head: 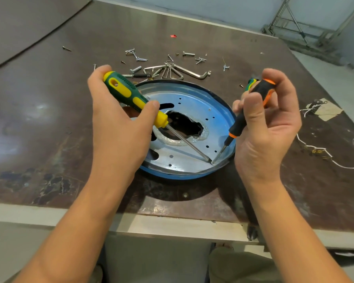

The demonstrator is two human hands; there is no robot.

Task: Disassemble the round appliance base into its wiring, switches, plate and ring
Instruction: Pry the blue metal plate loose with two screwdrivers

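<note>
The round appliance base [192, 103] lies flat on the table, a blue ring around a shiny metal plate with a ragged black hole [184, 124] in its middle. My left hand [119, 123] grips a green and yellow screwdriver [131, 97]. My right hand [268, 127] holds a black and orange screwdriver [241, 117]. Both tips meet at one spot [212, 161] on the plate's near right rim.
Loose screws and bolts [139, 58] and bent metal clips and hex keys [176, 71] lie just behind the base. White wiring with brass terminals [319, 150] and a tan plate piece [327, 109] sit at the right. The table's front edge [172, 223] is close to me.
</note>
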